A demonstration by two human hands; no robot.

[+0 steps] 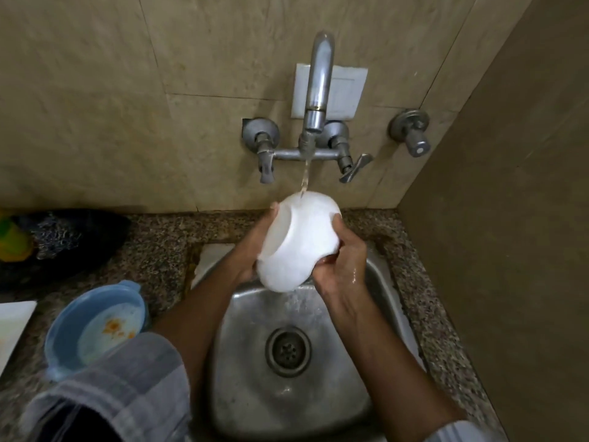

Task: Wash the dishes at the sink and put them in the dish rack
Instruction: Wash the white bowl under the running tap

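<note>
A white bowl (298, 242) is held tilted above the steel sink (242, 346), its outside turned toward me. Water from the wall tap (317, 87) runs onto its upper rim and spills off below into the basin. My left hand (255, 247) grips the bowl's left side, thumb tip showing at the top edge. My right hand (341, 266), wet, holds the right and lower side. No dish rack is in sight.
A blue plastic bowl (95, 323) with orange food stains sits on the granite counter left of the sink. A white plate edge (14, 327) lies further left. Dark scrubbers and a yellow-green item (12, 237) sit at the back left. A wall (510, 218) closes the right side.
</note>
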